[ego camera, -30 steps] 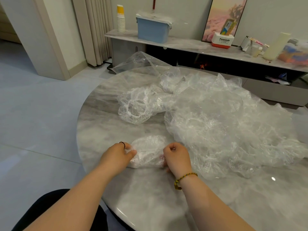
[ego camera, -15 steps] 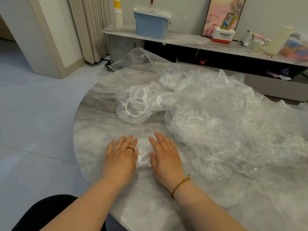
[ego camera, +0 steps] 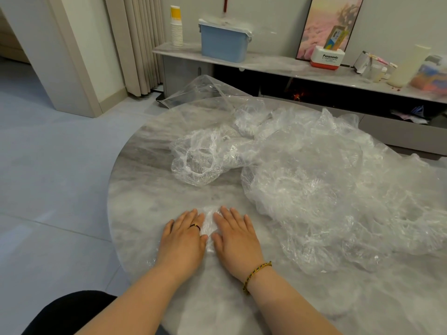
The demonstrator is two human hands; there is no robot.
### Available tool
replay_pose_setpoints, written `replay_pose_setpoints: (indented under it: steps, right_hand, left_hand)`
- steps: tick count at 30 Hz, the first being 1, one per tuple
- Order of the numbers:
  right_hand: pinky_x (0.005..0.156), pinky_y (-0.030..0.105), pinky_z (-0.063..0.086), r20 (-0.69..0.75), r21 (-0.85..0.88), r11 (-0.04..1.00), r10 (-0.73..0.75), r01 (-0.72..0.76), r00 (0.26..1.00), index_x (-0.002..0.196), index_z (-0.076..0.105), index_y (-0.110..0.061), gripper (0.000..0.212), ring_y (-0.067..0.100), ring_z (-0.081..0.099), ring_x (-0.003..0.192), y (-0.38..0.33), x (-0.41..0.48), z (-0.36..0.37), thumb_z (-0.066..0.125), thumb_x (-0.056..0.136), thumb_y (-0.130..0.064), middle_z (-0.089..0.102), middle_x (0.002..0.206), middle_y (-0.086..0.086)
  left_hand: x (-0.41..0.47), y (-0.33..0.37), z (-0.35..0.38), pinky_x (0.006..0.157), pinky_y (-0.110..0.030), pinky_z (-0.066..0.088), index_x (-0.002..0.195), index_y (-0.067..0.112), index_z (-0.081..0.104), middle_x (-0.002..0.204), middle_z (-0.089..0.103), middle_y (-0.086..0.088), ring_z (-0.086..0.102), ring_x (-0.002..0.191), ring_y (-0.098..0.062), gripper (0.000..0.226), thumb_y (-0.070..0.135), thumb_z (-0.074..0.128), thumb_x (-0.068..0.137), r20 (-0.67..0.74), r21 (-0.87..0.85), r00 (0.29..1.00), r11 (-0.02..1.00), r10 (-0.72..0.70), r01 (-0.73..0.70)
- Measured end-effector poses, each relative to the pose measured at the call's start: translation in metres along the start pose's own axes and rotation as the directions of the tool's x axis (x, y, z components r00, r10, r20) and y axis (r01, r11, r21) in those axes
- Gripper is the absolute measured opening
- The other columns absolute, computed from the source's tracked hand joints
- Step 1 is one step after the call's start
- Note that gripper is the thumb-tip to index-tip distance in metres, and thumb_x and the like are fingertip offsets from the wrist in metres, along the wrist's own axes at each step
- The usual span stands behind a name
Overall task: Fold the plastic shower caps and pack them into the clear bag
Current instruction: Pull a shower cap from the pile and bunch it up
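Observation:
A folded clear shower cap point(ego camera: 209, 226) lies flat near the front edge of the round marble table point(ego camera: 145, 189). My left hand point(ego camera: 182, 240) and my right hand point(ego camera: 234, 234) press flat on it side by side, fingers straight; only a strip of the cap shows between them. An unfolded shower cap point(ego camera: 196, 160) lies open farther back. A large heap of crumpled clear shower caps point(ego camera: 326, 189) covers the right half of the table. A clear bag point(ego camera: 200, 93) hangs over the table's far edge.
Behind the table runs a low marble shelf point(ego camera: 266, 62) with a blue lidded bin point(ego camera: 223, 41), a stack of paper cups point(ego camera: 176, 26), a white and red box point(ego camera: 327, 59) and small clutter. Tiled floor point(ego camera: 48, 165) lies to the left.
One second ago both hands were curled on the cap, pinching its ends. They have since flattened onto it, side by side, and the cap is narrower and mostly covered.

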State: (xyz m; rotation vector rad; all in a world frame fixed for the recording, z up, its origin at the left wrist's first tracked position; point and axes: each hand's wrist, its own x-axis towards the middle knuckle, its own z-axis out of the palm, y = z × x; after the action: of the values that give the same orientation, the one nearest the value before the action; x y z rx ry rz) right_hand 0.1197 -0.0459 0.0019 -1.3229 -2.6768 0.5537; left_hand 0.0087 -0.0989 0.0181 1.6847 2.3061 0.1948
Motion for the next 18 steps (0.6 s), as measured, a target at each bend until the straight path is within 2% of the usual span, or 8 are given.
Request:
replay_pose_setpoints:
  steps: [2, 5, 8, 10, 13, 14, 15, 18]
  right_hand:
    - [0.113, 0.023, -0.002, -0.081, 0.213, 0.976, 0.055, -0.037, 0.995, 0.144, 0.027, -0.017, 0.071, 0.017, 0.011, 0.143, -0.001, -0.002, -0.006, 0.017, 0.080, -0.048, 0.013, 0.154, 0.003]
    - [0.108, 0.024, 0.027, -0.197, 0.474, 0.870, 0.254, -0.135, 0.947, 0.138, 0.035, -0.012, 0.051, 0.020, 0.034, 0.131, 0.004, -0.005, -0.019, 0.052, 0.091, -0.021, 0.037, 0.141, 0.004]
    - [0.098, 0.023, 0.033, -0.034, 0.432, 0.858, 0.323, -0.277, 0.946, 0.139, 0.032, -0.016, 0.054, 0.017, 0.041, 0.122, 0.007, -0.009, -0.027, 0.055, 0.090, -0.024, 0.051, 0.118, -0.003]
    - [0.098, 0.025, 0.035, 0.011, 0.414, 0.857, 0.333, -0.308, 0.943, 0.139, 0.032, -0.018, 0.055, 0.016, 0.042, 0.119, 0.005, -0.009, -0.028, 0.056, 0.089, -0.025, 0.050, 0.099, -0.009]
    - [0.101, 0.031, 0.037, 0.039, 0.485, 0.818, 0.333, -0.309, 0.942, 0.134, 0.039, -0.019, 0.050, 0.019, 0.046, 0.114, 0.000, -0.008, -0.025, 0.057, 0.087, -0.019, 0.043, 0.081, -0.020]
    - [0.099, 0.031, 0.039, 0.040, 0.527, 0.795, 0.328, -0.299, 0.944, 0.131, 0.042, -0.019, 0.048, 0.019, 0.048, 0.111, -0.002, -0.008, -0.023, 0.058, 0.086, -0.016, 0.044, 0.080, -0.020]
    - [0.095, 0.026, 0.041, 0.029, 0.585, 0.760, 0.329, -0.283, 0.944, 0.130, 0.043, -0.018, 0.047, 0.018, 0.049, 0.107, -0.004, -0.010, -0.023, 0.058, 0.085, -0.013, 0.046, 0.082, -0.018]
    - [0.076, 0.009, 0.039, -0.008, 0.751, 0.618, 0.359, -0.232, 0.933, 0.132, 0.039, -0.016, 0.051, 0.010, 0.045, 0.098, -0.009, -0.017, -0.031, 0.061, 0.086, -0.011, 0.047, 0.106, -0.008]
  left_hand:
    - [0.004, -0.003, -0.006, 0.111, -0.024, 0.013, 0.148, 0.018, 0.010, 0.155, 0.009, -0.001, 0.015, 0.141, -0.016, 0.066, 0.032, 0.046, 0.095, -0.041, -0.213, 0.996, 0.975, -0.076, 0.065]
    - [0.010, -0.011, -0.013, 0.106, -0.027, 0.028, 0.145, 0.012, 0.021, 0.147, 0.027, -0.006, 0.034, 0.132, -0.020, 0.077, 0.027, 0.065, 0.084, -0.019, -0.486, 0.976, 0.855, -0.219, 0.182]
    - [0.012, -0.013, -0.016, 0.102, -0.030, 0.036, 0.142, 0.014, 0.027, 0.140, 0.038, -0.005, 0.043, 0.125, -0.020, 0.078, 0.031, 0.070, 0.079, 0.089, -0.398, 0.963, 0.877, -0.255, 0.269]
    - [0.012, -0.010, -0.019, 0.100, -0.028, 0.035, 0.137, 0.018, 0.033, 0.134, 0.047, 0.000, 0.046, 0.123, -0.018, 0.070, 0.035, 0.068, 0.079, 0.127, -0.282, 0.954, 0.912, -0.271, 0.297]
    - [0.010, -0.008, -0.024, 0.090, -0.026, 0.031, 0.105, 0.022, 0.049, 0.115, 0.057, 0.005, 0.051, 0.115, -0.017, 0.031, 0.035, 0.063, 0.081, 0.144, -0.191, 0.949, 0.933, -0.282, 0.306]
    - [0.008, -0.007, -0.026, 0.084, -0.026, 0.031, 0.086, 0.022, 0.047, 0.099, 0.058, 0.006, 0.053, 0.109, -0.019, 0.020, 0.034, 0.062, 0.081, 0.152, -0.195, 0.948, 0.931, -0.281, 0.307]
    - [0.006, -0.007, -0.026, 0.079, -0.026, 0.031, 0.073, 0.021, 0.041, 0.083, 0.054, 0.007, 0.055, 0.102, -0.021, 0.025, 0.032, 0.063, 0.081, 0.158, -0.215, 0.950, 0.930, -0.269, 0.299]
    - [0.003, -0.008, -0.029, 0.067, -0.025, 0.039, 0.065, 0.019, 0.045, 0.067, 0.050, 0.006, 0.057, 0.083, -0.024, 0.028, 0.023, 0.068, 0.080, 0.128, -0.496, 0.961, 0.823, -0.246, 0.277]
